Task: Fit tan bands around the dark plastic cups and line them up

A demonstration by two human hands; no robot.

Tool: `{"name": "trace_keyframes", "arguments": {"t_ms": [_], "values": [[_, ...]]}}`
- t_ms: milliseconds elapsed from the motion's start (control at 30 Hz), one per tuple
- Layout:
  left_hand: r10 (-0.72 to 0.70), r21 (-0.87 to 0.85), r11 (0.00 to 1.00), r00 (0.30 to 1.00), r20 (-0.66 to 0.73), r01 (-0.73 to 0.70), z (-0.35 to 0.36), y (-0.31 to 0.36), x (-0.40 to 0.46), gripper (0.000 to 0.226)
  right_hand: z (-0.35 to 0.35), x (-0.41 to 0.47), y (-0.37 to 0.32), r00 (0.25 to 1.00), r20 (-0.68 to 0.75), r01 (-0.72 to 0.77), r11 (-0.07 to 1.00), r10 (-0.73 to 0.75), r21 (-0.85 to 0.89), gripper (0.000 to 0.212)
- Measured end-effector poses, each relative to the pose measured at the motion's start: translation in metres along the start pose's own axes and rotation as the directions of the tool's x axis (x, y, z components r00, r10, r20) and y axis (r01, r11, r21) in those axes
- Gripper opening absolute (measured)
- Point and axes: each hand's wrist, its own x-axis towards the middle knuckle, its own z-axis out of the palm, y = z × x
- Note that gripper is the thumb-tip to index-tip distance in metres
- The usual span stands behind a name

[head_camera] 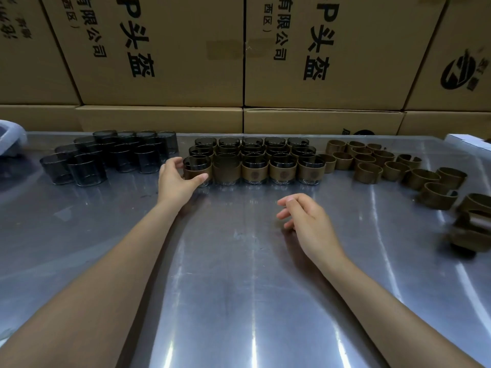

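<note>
Several banded dark cups [281, 170] stand in three neat rows at the middle of the metal table. My left hand [176, 180] wraps around the front-left banded cup [198, 168] of that block, thumb in front and fingers behind it. Bare dark cups [111, 155] are bunched to the left. Loose tan bands [382, 166] lie scattered to the right. My right hand [305, 216] hovers over the table in front of the rows, fingers loosely curled and holding nothing.
Stacked cardboard boxes [239, 62] form a wall right behind the table. A white plastic bag [10, 139] sits at the far left edge and a white box corner [467, 142] at the far right. The steel tabletop [239, 288] stretches toward me.
</note>
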Motion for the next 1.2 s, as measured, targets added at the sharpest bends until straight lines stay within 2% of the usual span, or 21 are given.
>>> {"name": "trace_keyframes", "arguments": {"t_ms": [300, 467, 667, 833, 900, 967, 1033, 1100, 1133, 1200], "values": [[-0.009, 0.010, 1.000, 1.000, 0.006, 0.009, 0.003, 0.001, 0.003, 0.075, 0.000, 0.001, 0.000, 1.000, 0.004, -0.003, 1.000, 0.003, -0.004, 0.023], [-0.020, 0.079, 0.997, 0.999, 0.032, 0.017, 0.003, 0.001, 0.003, 0.075, 0.000, 0.000, -0.001, 1.000, 0.011, -0.001, 1.000, 0.001, -0.014, 0.024], [-0.020, 0.011, 1.000, 0.999, 0.041, 0.019, 0.002, 0.000, -0.001, 0.073, -0.003, 0.000, 0.000, 1.000, 0.015, -0.009, 1.000, 0.009, -0.001, 0.024], [-0.057, -0.067, 0.997, 0.991, -0.124, 0.049, -0.013, -0.009, -0.003, 0.049, -0.004, 0.000, 0.000, 1.000, 0.020, -0.013, 1.000, 0.013, 0.007, 0.024], [-0.067, 0.007, 0.998, 0.985, -0.158, 0.069, -0.022, -0.014, -0.001, 0.048, -0.005, -0.001, -0.001, 1.000, 0.025, -0.008, 1.000, 0.008, 0.006, 0.024], [-0.041, 0.189, 0.980, 0.993, -0.112, 0.062, -0.034, -0.021, 0.004, 0.053, -0.005, -0.001, -0.001, 0.999, 0.032, -0.003, 1.000, 0.003, -0.005, 0.022], [0.003, 0.429, 0.903, 0.999, -0.044, 0.016, -0.051, -0.033, 0.010, 0.058, -0.005, -0.001, -0.001, 0.999, 0.042, 0.008, 1.000, -0.007, -0.023, 0.021], [0.109, 0.639, 0.767, 0.993, -0.046, -0.055, -0.070, -0.047, 0.018, 0.058, -0.004, -0.001, 0.000, 0.999, 0.048, 0.006, 1.000, -0.005, -0.026, 0.020], [0.163, 0.698, 0.713, 0.984, -0.076, -0.064, -0.079, -0.054, 0.022, 0.057, -0.004, -0.001, 0.000, 0.999, 0.049, 0.006, 1.000, -0.005, -0.026, 0.020], [0.200, 0.727, 0.687, 0.966, -0.163, -0.020, -0.093, -0.066, 0.030, 0.060, -0.003, -0.001, 0.002, 0.999, 0.050, 0.015, 1.000, -0.014, -0.022, 0.019]]}}
